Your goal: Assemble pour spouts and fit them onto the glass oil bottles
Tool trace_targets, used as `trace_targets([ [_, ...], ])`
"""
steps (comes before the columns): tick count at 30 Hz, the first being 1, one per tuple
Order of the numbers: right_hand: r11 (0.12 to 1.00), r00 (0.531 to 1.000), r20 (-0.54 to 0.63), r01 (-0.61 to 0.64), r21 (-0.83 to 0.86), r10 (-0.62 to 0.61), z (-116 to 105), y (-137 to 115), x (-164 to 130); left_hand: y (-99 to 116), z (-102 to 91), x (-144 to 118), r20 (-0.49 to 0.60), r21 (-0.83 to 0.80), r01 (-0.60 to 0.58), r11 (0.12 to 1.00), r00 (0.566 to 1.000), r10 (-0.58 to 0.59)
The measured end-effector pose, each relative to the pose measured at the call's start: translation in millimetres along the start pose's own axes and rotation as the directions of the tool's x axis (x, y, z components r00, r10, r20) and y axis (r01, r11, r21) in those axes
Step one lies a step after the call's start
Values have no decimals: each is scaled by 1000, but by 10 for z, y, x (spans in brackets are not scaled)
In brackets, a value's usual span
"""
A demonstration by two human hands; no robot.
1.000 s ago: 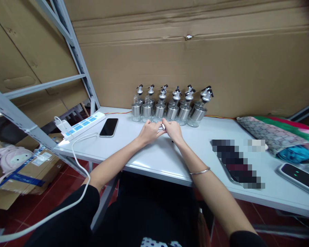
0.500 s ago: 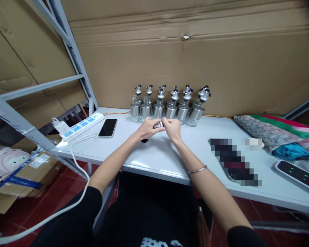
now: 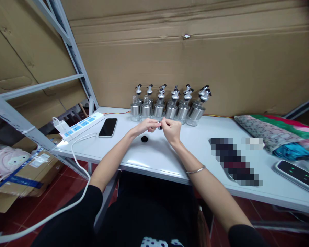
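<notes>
My left hand point(image 3: 146, 126) and my right hand point(image 3: 171, 129) meet fingertip to fingertip just above the white table point(image 3: 167, 156), pinching a small dark and silver part point(image 3: 159, 126) between them. A small black round cap point(image 3: 144, 138) lies on the table below my left hand. Right behind my hands stand several glass bottles with steel sleeves and pourer tops point(image 3: 170, 106), lined up against the cardboard wall.
A black phone point(image 3: 107, 127) and a white power strip point(image 3: 78, 127) lie at the table's left end, its cable hanging off the edge. Folded fabric point(image 3: 275, 133) and a dark device with green lights point(image 3: 297, 173) lie right. A metal rack point(image 3: 28, 128) stands left.
My hands have lifted slightly off the table with the small part. The black cap, hidden under my left hand before, now lies uncovered on the table.
</notes>
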State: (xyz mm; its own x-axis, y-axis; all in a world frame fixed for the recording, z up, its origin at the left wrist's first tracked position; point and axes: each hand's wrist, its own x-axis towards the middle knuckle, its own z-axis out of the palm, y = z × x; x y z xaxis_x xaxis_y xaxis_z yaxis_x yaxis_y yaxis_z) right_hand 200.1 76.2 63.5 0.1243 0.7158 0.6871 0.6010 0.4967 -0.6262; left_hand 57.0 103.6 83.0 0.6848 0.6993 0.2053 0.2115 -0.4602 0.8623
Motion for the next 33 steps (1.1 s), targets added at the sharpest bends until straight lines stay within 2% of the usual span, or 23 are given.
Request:
trace_targets([
  [5,998,998,16,61,1,-61,-28,-4,-5,-28,-27,-40,18,51,-53,997,998,52],
  [8,999,998,50,45,7,-45,-68,72,33,-44,35,-80,-67,150,-111,982,990,122],
  [12,999,991,124,-45,30,41,-89,167,63,-87,139,-94,-223,340,-145,929,947,230],
  [16,991,973,217,-98,88,77,-31,150,51,-137,161,-73,-260,486,-127,865,924,281],
  [23,970,940,339,-124,210,47,-15,138,95,-109,63,-88,-211,591,-96,801,940,268],
  [27,970,920,393,-100,222,5,-53,170,122,-69,8,-109,-176,595,-89,799,956,237],
  [33,979,901,433,-53,196,-38,-61,172,155,-43,-60,-120,-182,584,-45,811,966,184],
])
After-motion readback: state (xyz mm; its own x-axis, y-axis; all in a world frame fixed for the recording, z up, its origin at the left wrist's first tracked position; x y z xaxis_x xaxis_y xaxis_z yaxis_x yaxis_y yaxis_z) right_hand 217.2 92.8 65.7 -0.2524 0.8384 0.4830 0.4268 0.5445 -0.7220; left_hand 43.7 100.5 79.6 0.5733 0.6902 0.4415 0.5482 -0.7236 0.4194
